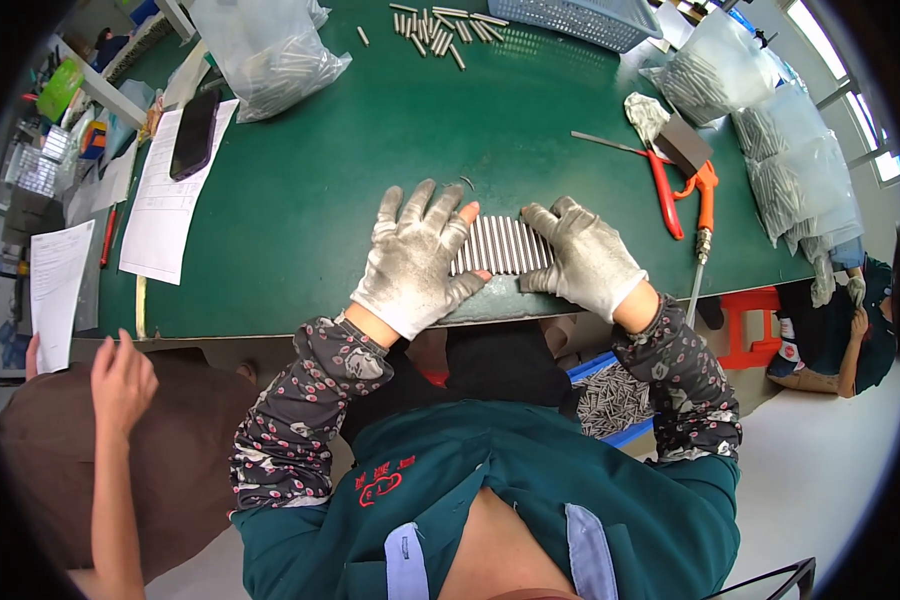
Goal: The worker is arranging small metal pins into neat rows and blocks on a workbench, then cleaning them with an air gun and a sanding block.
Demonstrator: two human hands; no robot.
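Note:
A row of short, shiny metal pins (502, 246) lies side by side on the green table, close to its front edge. My left hand (415, 255), in a worn greyish-white glove, rests flat at the row's left end with fingers spread. Its thumb and index tips are bare and touch the pins. At the right end lies my right hand (590, 258), gloved too, palm down. Its thumb and fingers are stretched apart against the last pins. The hands flank the row from both sides and hide its outermost pins.
Loose pins (440, 35) lie at the back beside a blue basket (570, 22). Bags of pins (785, 165) stand right, near red-handled pliers (664, 195) and an orange air gun (705, 195). A phone (195, 135) lies on paper at left; a co-worker's hand (122, 385) is nearby.

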